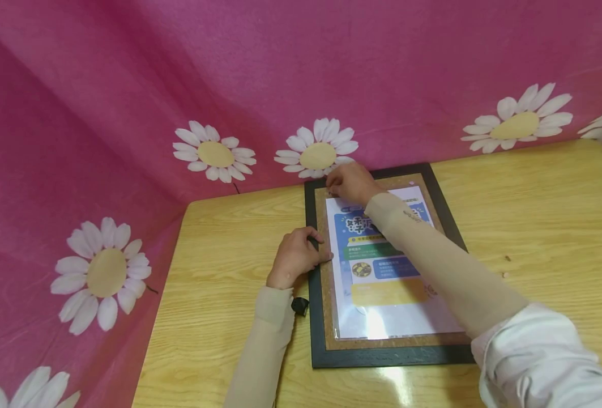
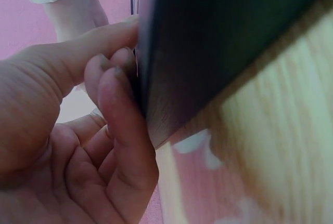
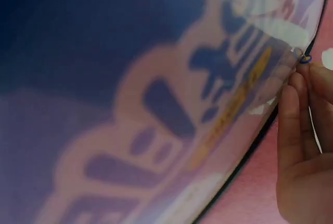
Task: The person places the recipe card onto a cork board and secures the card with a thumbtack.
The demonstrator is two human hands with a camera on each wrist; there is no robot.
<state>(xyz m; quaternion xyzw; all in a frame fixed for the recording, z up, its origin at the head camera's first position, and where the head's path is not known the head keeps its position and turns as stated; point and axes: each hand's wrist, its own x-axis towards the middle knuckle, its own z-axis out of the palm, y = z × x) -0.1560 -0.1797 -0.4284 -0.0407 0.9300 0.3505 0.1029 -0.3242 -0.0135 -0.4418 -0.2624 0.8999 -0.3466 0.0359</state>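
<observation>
A cork board (image 1: 326, 328) in a black frame (image 1: 382, 357) lies on the table, bearing a printed sheet in a shiny clear cover (image 1: 351, 323). At the sheet's upper left corner, my right hand (image 1: 354, 182) pinches a small pushpin (image 3: 305, 58) with a blue rim; its finer shape is too blurred to tell. My left hand (image 1: 293, 258) grips the frame's left edge. Its thumb reaches over the front to the sheet's edge, while in the left wrist view its other fingers (image 2: 122, 125) curl against the frame's side.
Next to the left wrist, a small black object (image 1: 299, 306) lies on the wooden table (image 1: 219, 255). Small bits (image 1: 506, 275) lie right of the board. A pink cloth with daisies (image 1: 229, 73) hangs behind and left. A small pale dot (image 1: 411, 183) marks the cork's upper right.
</observation>
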